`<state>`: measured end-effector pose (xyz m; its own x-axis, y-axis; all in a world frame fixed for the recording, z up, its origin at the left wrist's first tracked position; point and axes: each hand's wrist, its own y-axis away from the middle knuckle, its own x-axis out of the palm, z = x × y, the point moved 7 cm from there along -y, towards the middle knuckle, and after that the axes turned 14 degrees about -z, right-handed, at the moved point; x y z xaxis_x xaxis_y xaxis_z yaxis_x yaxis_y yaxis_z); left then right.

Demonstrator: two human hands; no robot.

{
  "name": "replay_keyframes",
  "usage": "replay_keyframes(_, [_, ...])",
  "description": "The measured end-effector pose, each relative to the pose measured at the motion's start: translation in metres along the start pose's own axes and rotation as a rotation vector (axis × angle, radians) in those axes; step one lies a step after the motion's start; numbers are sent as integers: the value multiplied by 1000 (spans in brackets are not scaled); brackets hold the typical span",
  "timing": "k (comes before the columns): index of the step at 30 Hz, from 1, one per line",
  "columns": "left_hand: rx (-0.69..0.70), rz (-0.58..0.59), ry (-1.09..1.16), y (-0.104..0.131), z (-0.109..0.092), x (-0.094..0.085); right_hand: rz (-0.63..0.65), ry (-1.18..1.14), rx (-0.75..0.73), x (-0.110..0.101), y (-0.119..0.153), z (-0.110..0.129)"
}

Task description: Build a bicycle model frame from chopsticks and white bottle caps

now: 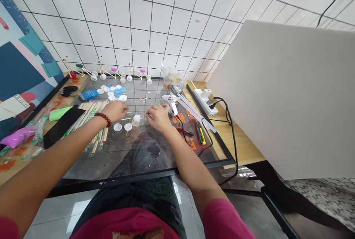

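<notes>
So the closest thing to a container on your table is the clear plastic bag (174,79) at the back by the tiled wall, crinkly and bunched up, with pale yellowish stuff inside that's too blurry to make out. Your wooden chopsticks (88,119) lie in a big fanned bundle on the left, many in thin see-through sleeves with green print, and there's a shiny blue packet (89,95) just behind them. Far left you've got a soft-looking purple lump (19,136) beside more crumpled clear wrap, plus a bright green roll (60,113) and a flat black strip (63,126). Your left hand (115,109) has its fingers curled in close together near some short stick pieces (126,118), but I can't tell if it's pinching one. Your right hand (158,116) is half curled right by the white glue gun (170,101), and I can't tell if there's anything in those fingers either. Between your hands is a small white cap (137,118), with two more round ones, a left cap (117,127) and a right cap (128,126), flat on the smooth, reflective glass (116,163). A pile of white and blue caps (111,94) sits behind your left hand, and skinny translucent glue sticks (195,112) lie off to the right.
</notes>
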<state>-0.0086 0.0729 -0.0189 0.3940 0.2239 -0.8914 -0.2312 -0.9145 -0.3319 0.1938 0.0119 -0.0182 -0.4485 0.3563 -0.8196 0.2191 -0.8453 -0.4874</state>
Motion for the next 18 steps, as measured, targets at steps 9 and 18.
replay_keyframes(9, [-240,-123,273,11,-19,-21,-76,-246,81,-4,-4,1])
replay_keyframes(18, [-430,-12,1019,31,-67,-16,-298,-1094,299,8,-7,-5])
